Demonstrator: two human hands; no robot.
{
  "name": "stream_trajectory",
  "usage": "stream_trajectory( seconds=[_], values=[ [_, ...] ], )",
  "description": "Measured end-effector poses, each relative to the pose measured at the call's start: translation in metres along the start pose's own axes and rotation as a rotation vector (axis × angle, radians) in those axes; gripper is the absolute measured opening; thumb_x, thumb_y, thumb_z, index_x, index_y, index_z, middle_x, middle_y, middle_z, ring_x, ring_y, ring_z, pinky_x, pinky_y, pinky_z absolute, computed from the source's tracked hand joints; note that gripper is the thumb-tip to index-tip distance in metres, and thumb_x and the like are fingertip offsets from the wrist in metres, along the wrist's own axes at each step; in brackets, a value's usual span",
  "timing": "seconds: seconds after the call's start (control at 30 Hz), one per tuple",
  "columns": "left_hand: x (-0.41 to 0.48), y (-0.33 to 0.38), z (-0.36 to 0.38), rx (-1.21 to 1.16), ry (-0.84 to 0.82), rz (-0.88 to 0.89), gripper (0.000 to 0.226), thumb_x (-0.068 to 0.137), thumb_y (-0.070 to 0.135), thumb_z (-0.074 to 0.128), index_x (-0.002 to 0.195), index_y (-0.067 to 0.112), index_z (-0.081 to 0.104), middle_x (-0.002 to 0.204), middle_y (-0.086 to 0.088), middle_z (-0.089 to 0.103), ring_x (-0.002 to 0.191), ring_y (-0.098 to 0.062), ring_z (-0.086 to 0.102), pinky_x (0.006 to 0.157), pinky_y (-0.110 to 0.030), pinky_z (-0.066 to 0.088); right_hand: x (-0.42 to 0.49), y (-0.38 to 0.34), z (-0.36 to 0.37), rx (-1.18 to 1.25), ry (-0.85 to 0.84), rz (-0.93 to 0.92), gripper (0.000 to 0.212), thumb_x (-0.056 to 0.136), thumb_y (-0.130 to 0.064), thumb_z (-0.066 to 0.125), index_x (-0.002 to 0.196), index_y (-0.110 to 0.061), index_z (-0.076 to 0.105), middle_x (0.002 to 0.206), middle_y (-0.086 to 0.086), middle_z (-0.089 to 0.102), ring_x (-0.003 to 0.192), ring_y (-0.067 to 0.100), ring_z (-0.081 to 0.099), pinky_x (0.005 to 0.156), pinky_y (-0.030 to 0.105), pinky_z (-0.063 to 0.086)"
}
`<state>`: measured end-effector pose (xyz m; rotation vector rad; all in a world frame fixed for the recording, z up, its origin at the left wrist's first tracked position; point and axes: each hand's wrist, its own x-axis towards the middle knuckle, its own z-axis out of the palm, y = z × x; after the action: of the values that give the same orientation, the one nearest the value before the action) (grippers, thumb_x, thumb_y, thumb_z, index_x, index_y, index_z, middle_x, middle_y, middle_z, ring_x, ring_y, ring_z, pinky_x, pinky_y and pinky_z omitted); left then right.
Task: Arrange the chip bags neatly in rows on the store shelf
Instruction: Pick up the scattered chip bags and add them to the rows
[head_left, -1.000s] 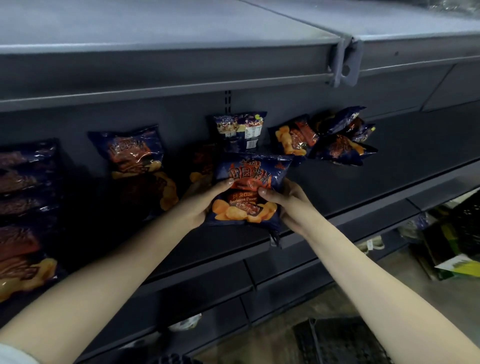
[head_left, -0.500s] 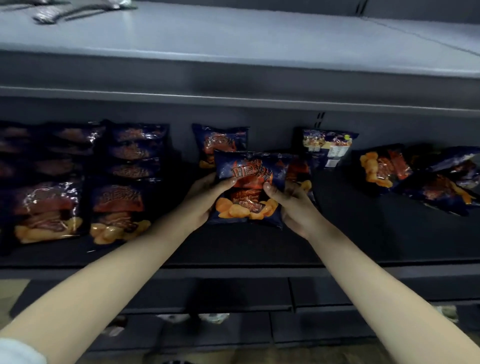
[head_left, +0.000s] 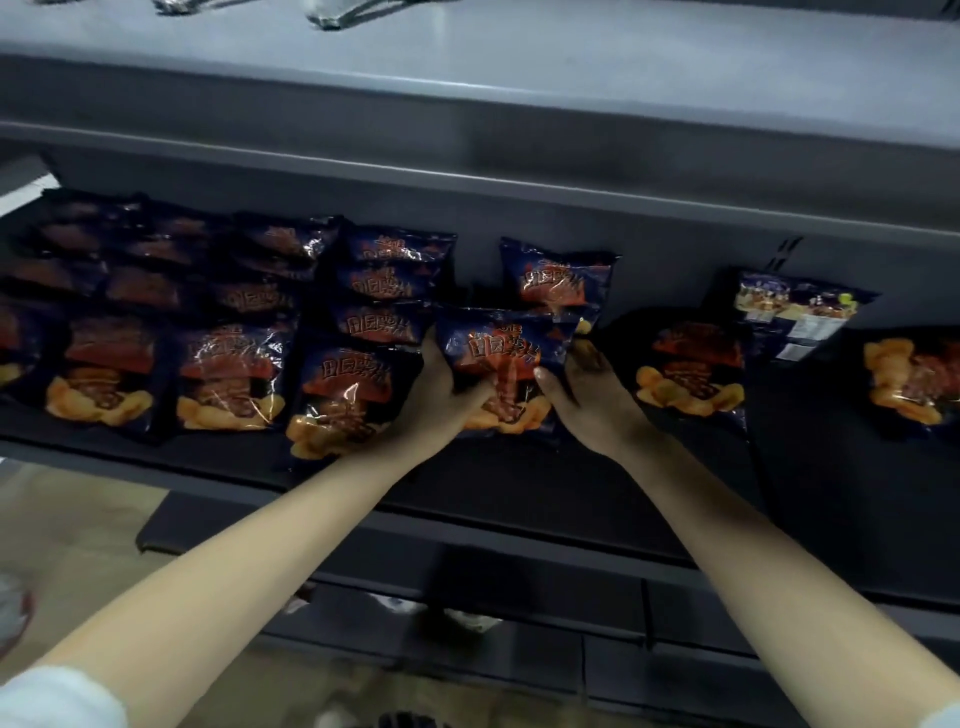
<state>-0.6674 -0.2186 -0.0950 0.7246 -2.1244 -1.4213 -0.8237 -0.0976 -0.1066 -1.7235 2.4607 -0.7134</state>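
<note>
I hold a dark blue chip bag (head_left: 501, 358) between both hands, low over the dark shelf (head_left: 545, 493). My left hand (head_left: 439, 400) grips its left edge and my right hand (head_left: 592, 400) grips its right edge. Behind it another bag (head_left: 558, 280) leans against the back wall. To the left, several bags lie in overlapping rows, the nearest row fronted by a bag (head_left: 345, 395) touching my left wrist. On the right lie a loose bag (head_left: 693, 369), a bag turned back side out (head_left: 802, 312) and a bag at the frame edge (head_left: 914, 379).
A grey upper shelf (head_left: 519, 67) overhangs the bags, with some shiny items at its far edge. Below the dark shelf run lower shelf rails (head_left: 519, 597) and a pale floor (head_left: 67, 519) at left.
My view has swung left and closer, bringing the filled rows into sight. Both hands have carried the bag left along the shelf, next to the rightmost row.
</note>
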Motion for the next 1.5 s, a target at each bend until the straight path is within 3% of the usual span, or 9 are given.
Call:
stream_trajectory(
  seconds=[0.17, 0.3, 0.5, 0.6, 0.67, 0.77, 1.07, 1.4, 1.5],
  values=[
    [0.002, -0.003, 0.007, 0.031, -0.032, 0.033, 0.085, 0.083, 0.011, 0.067, 0.146, 0.013, 0.009, 0.109, 0.031, 0.035, 0.112, 0.001, 0.04, 0.076, 0.01, 0.028, -0.012, 0.007, -0.005, -0.099, -0.083, 0.028, 0.091, 0.084, -0.069, 0.002, 0.134, -0.005, 0.043, 0.133, 0.014, 0.046, 0.132, 0.028, 0.034, 0.115, 0.044, 0.02],
    [0.007, -0.003, 0.016, 0.005, -0.049, 0.052, 0.087, 0.08, 0.007, 0.068, 0.145, 0.015, 0.011, 0.119, 0.018, 0.041, 0.116, 0.0, 0.041, 0.092, -0.001, 0.031, -0.021, 0.017, -0.01, -0.117, -0.079, 0.047, 0.083, 0.089, -0.066, 0.01, 0.132, -0.005, 0.047, 0.132, 0.012, 0.049, 0.129, 0.027, 0.037, 0.113, 0.044, 0.025],
    [0.012, 0.0, 0.033, -0.005, -0.064, 0.106, 0.083, 0.079, 0.002, 0.068, 0.144, 0.014, 0.017, 0.113, 0.034, 0.029, 0.111, 0.009, 0.038, 0.085, 0.009, 0.024, -0.031, 0.025, -0.021, -0.158, -0.051, 0.099, 0.08, 0.089, -0.066, 0.014, 0.111, -0.002, 0.056, 0.118, 0.014, 0.054, 0.12, 0.029, 0.043, 0.11, 0.045, 0.027],
    [0.014, 0.004, 0.043, -0.016, -0.083, 0.098, 0.083, 0.08, 0.004, 0.068, 0.145, 0.013, 0.017, 0.11, 0.036, 0.027, 0.107, 0.012, 0.037, 0.083, 0.01, 0.023, -0.039, 0.033, -0.024, -0.167, -0.039, 0.148, 0.086, 0.085, -0.068, 0.008, 0.117, -0.003, 0.054, 0.124, 0.015, 0.052, 0.126, 0.03, 0.04, 0.112, 0.042, 0.025],
    [0.015, 0.006, 0.051, -0.022, -0.098, 0.11, 0.082, 0.08, 0.005, 0.068, 0.144, 0.013, 0.018, 0.112, 0.034, 0.031, 0.102, 0.018, 0.038, 0.083, 0.009, 0.025, -0.047, 0.04, -0.027, -0.165, -0.044, 0.17, 0.095, 0.083, -0.073, 0.001, 0.118, -0.003, 0.054, 0.127, 0.015, 0.05, 0.127, 0.029, 0.038, 0.112, 0.043, 0.025],
    [0.014, 0.01, 0.065, -0.044, -0.133, 0.113, 0.084, 0.08, 0.005, 0.068, 0.144, 0.014, 0.015, 0.122, 0.017, 0.038, 0.111, 0.007, 0.04, 0.084, 0.008, 0.027, -0.059, 0.053, -0.033, -0.181, -0.061, 0.216, 0.101, 0.081, -0.075, -0.006, 0.123, -0.005, 0.053, 0.132, 0.013, 0.047, 0.13, 0.029, 0.035, 0.112, 0.045, 0.026],
    [0.011, 0.023, 0.115, -0.066, -0.206, 0.118, 0.079, 0.083, 0.008, 0.066, 0.143, 0.015, 0.016, 0.117, 0.017, 0.044, 0.107, 0.007, 0.045, 0.077, 0.01, 0.029, -0.097, 0.085, -0.053, -0.18, -0.042, 0.285, 0.098, 0.083, -0.074, -0.004, 0.127, -0.008, 0.052, 0.134, 0.011, 0.048, 0.133, 0.025, 0.032, 0.114, 0.042, 0.024],
    [0.037, 0.022, 0.097, -0.051, -0.149, 0.161, 0.074, 0.084, 0.007, 0.065, 0.142, 0.017, 0.02, 0.111, 0.028, 0.043, 0.098, 0.03, 0.041, 0.08, 0.005, 0.034, -0.062, 0.055, -0.055, 0.131, 0.086, 0.286, 0.053, 0.1, -0.043, 0.035, 0.137, -0.006, 0.043, 0.147, 0.01, 0.038, 0.142, 0.023, 0.023, 0.118, 0.038, 0.014],
    [0.059, 0.024, 0.078, -0.071, -0.108, 0.14, 0.073, 0.085, 0.006, 0.063, 0.144, 0.019, 0.023, 0.115, 0.021, 0.047, 0.101, 0.018, 0.046, 0.084, -0.001, 0.038, -0.035, 0.045, -0.049, 0.174, 0.082, 0.336, 0.051, 0.1, -0.039, 0.036, 0.137, -0.004, 0.043, 0.146, 0.013, 0.038, 0.14, 0.026, 0.026, 0.116, 0.03, 0.015]
  ],
)
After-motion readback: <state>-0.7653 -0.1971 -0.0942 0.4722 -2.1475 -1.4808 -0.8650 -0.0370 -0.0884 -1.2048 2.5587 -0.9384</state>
